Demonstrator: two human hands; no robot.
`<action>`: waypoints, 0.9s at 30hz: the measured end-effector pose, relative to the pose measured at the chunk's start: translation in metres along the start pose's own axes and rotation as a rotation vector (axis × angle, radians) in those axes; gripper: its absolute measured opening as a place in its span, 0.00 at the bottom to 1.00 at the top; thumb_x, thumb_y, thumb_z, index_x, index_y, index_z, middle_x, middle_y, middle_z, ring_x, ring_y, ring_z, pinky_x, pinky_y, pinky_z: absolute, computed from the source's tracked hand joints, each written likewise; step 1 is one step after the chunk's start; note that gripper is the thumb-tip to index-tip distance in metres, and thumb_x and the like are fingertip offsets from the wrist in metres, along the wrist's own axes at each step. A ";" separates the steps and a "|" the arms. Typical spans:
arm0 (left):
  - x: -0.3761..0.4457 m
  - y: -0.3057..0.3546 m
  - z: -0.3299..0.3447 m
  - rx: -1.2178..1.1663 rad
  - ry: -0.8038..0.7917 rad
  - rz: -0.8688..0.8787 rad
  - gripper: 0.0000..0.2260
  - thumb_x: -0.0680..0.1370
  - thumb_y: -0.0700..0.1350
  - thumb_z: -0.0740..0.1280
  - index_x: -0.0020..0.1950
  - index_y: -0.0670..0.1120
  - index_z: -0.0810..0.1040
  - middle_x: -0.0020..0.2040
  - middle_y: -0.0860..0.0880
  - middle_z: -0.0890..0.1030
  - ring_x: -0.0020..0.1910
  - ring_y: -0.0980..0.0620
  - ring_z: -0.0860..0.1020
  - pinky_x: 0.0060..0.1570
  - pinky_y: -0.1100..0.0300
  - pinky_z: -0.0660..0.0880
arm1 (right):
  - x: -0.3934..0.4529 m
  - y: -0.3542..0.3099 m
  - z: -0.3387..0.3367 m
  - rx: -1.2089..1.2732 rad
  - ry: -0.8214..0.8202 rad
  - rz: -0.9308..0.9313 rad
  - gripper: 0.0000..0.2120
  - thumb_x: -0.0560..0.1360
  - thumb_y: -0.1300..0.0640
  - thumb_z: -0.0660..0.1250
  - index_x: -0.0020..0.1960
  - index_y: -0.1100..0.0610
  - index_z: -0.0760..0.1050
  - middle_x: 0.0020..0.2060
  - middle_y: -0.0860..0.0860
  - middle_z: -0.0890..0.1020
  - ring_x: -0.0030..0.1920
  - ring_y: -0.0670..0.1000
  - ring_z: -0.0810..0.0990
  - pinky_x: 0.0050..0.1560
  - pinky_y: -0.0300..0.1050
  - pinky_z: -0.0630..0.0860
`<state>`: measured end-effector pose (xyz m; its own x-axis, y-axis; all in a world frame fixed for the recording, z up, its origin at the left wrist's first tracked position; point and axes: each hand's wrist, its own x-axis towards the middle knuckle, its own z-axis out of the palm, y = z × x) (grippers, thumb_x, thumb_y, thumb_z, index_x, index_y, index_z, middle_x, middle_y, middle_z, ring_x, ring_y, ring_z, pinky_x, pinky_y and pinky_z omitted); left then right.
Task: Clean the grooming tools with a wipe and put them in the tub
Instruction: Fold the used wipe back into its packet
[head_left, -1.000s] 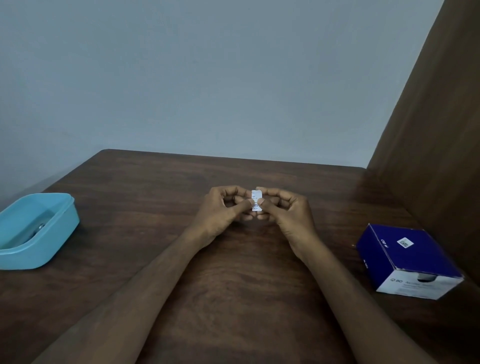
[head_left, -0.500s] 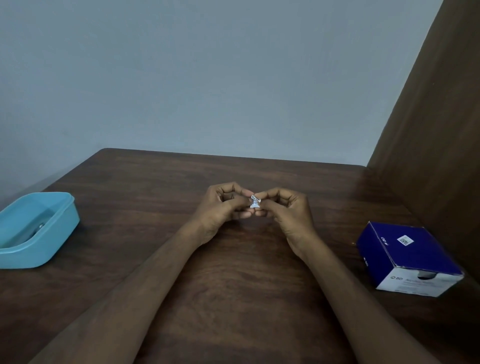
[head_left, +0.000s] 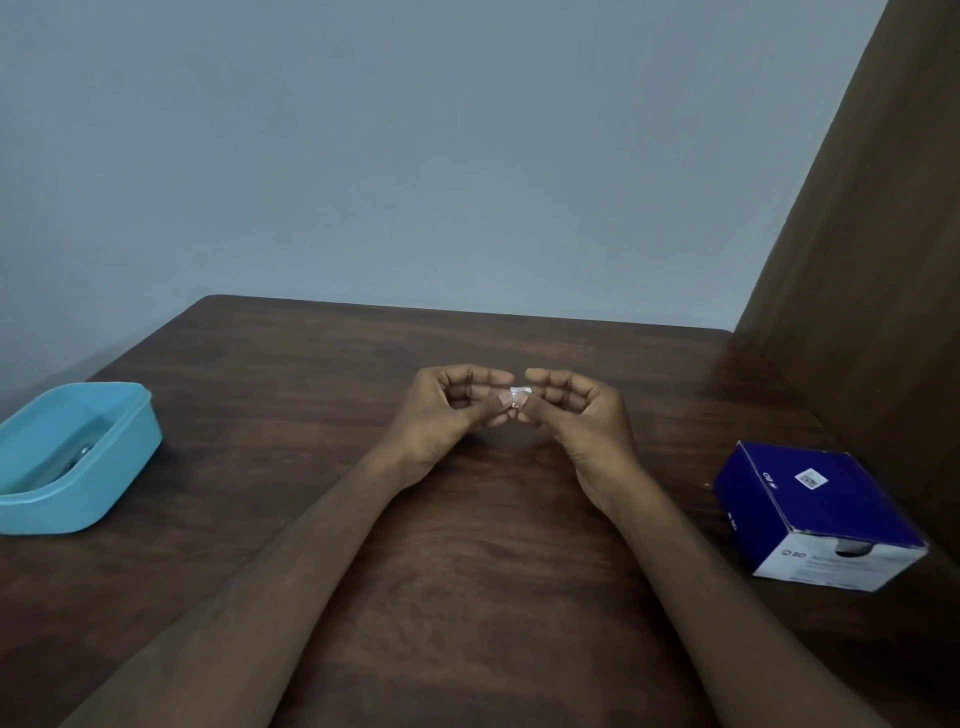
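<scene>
Both hands raised just above the middle of the dark brown wooden table (head_left: 467, 597), forearms reaching in from the near edge. Left hand (head_left: 441, 415) and right hand (head_left: 576, 415) facing each other, fingers curled inward, thumbs meeting at the centre. Small white wipe sachet (head_left: 519, 393) pinched between the two hands, thumb and fingertips of each gripping one end, only a thin strip of it showing between the thumbs. Narrow pinch grip on both sides, other fingers loosely bent behind. Sachet held clear of the tabletop, well apart from everything else on the table.

Light blue rounded plastic tub (head_left: 78, 457) sitting at the left edge of the table, partly cut off by the frame, open at the top. Something small, dark and metallic lying inside on its floor, too dim and small to identify.

Dark blue cardboard box with a white front panel (head_left: 815, 514) resting near the right edge of the table, turned at an angle, a small white label on its top face and a dark cut-out opening on the white panel. Printing on the white panel too blurred to read in full.

Plain grey-blue wall (head_left: 415, 156) behind the far edge of the table; dark brown wooden panel (head_left: 872, 260) rising along the right edge.
</scene>
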<state>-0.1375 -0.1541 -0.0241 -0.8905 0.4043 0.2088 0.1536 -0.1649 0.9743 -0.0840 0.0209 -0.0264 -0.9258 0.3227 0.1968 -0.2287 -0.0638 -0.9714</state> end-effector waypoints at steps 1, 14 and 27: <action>0.000 0.000 0.000 0.003 -0.001 0.010 0.09 0.78 0.34 0.76 0.58 0.39 0.86 0.49 0.41 0.89 0.48 0.48 0.88 0.49 0.61 0.84 | 0.001 0.000 0.000 0.013 -0.001 -0.002 0.15 0.72 0.68 0.80 0.58 0.63 0.85 0.44 0.58 0.89 0.42 0.51 0.88 0.45 0.40 0.83; -0.002 -0.003 -0.011 0.708 0.183 0.310 0.10 0.77 0.48 0.80 0.57 0.49 0.89 0.44 0.55 0.89 0.42 0.61 0.87 0.46 0.62 0.84 | -0.006 0.012 0.002 -0.378 -0.018 -0.165 0.03 0.79 0.59 0.76 0.49 0.52 0.86 0.40 0.50 0.89 0.39 0.50 0.88 0.48 0.52 0.87; -0.077 0.012 -0.001 1.444 -0.012 0.003 0.25 0.87 0.59 0.57 0.81 0.49 0.70 0.83 0.48 0.66 0.82 0.45 0.65 0.78 0.45 0.65 | -0.039 -0.005 0.010 -0.760 0.029 -0.286 0.03 0.81 0.60 0.72 0.51 0.56 0.85 0.41 0.43 0.83 0.42 0.45 0.82 0.51 0.44 0.78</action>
<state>-0.0673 -0.1879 -0.0287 -0.8867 0.4146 0.2045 0.4530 0.8676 0.2052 -0.0497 -0.0013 -0.0282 -0.8521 0.2545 0.4573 -0.1786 0.6799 -0.7112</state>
